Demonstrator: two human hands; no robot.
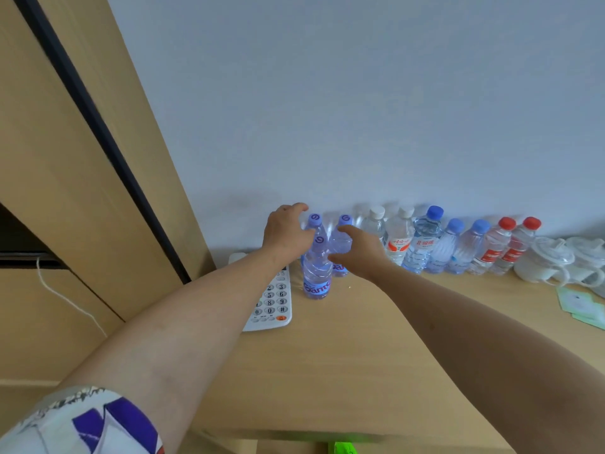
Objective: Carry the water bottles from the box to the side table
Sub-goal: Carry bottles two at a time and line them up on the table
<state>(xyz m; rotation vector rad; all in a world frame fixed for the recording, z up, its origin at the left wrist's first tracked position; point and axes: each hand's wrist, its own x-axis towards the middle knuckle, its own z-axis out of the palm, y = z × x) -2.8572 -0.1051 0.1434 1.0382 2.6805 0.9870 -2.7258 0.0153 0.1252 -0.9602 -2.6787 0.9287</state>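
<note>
Bottles on wooden side table: three purple-capped bottles at left, label partly legible, "Gant" perhaps; along the wall two white-capped bottles, three blue-capped bottles, two red-capped bottles with red labels, writing too small to read. Left hand curled against rear purple bottle, right hand fingers loosely spread touching the trio; firm grip cannot tell. Beside: one white telephone, two white cups.
</note>
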